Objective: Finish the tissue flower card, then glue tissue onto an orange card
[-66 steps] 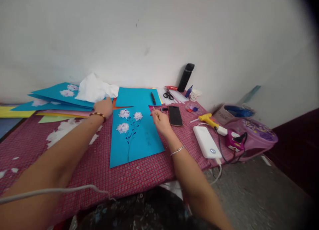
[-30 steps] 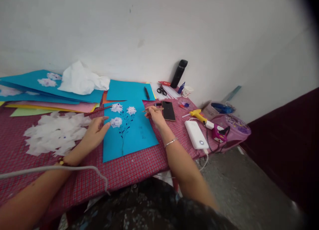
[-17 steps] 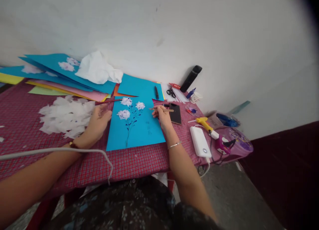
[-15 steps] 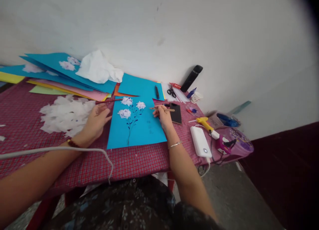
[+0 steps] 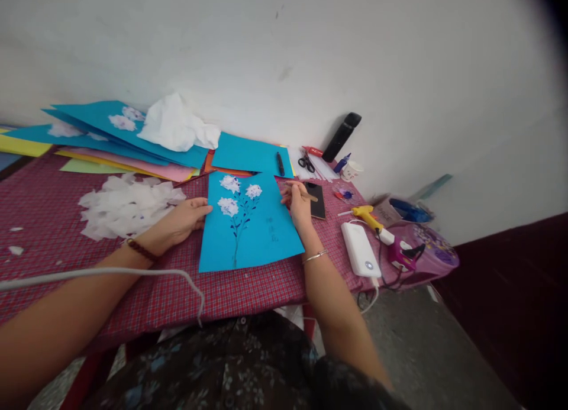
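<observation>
A blue paper sheet (image 5: pixel 261 238) with three white flowers and a dark blue stem lies on the red checked tablecloth (image 5: pixel 177 291). My left hand (image 5: pixel 184 218) rests flat at the sheet's left edge, fingers stretched onto the paper. My right hand (image 5: pixel 299 203) sits at the sheet's upper right edge, closed on a thin wooden-handled paintbrush (image 5: pixel 308 194) that points right over a black phone (image 5: pixel 316 200). A second brush (image 5: pixel 193 179) with a reddish handle lies on the cloth beyond my left hand.
A heap of torn white tissue (image 5: pixel 126 206) lies left of my left hand. Stacked coloured sheets (image 5: pixel 115 144) and crumpled tissue (image 5: pixel 177 126) sit at the back. A power bank (image 5: pixel 359 250), yellow glue gun (image 5: pixel 370 215), scissors (image 5: pixel 306 161), black bottle (image 5: pixel 341 136) and paper cup (image 5: pixel 352 170) crowd the right.
My left hand came back from the stack of sheets to the blue sheet's left edge. My right hand shifted slightly toward the phone, still holding the brush. The camera view swung.
</observation>
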Demonstrator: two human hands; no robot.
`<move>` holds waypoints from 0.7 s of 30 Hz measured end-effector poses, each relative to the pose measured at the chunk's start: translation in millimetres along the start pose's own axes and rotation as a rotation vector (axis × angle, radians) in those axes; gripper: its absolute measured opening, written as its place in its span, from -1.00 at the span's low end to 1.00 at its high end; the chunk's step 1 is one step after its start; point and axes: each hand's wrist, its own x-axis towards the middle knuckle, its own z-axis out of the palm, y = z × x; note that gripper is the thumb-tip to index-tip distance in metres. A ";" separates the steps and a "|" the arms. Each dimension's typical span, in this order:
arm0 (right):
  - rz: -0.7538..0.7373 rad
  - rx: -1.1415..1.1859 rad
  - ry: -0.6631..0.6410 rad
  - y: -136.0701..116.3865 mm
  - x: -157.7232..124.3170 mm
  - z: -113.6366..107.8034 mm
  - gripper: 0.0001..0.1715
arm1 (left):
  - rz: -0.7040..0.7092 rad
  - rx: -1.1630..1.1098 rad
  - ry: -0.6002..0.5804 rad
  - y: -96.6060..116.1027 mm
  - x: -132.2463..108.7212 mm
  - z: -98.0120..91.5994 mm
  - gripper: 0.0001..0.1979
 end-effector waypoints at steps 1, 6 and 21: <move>0.006 -0.004 0.048 -0.4 -0.2 -0.9 -0.70 | -0.031 -0.025 -0.027 0.9 -3.0 1.5 -0.79; 0.190 0.097 0.175 4.5 2.5 -1.1 -0.66 | 0.004 0.016 -0.037 -0.6 -12.8 3.7 -0.75; 0.196 0.118 -0.190 -23.4 -18.0 10.9 -0.64 | -0.035 -0.399 0.041 23.9 -21.7 -1.1 -0.51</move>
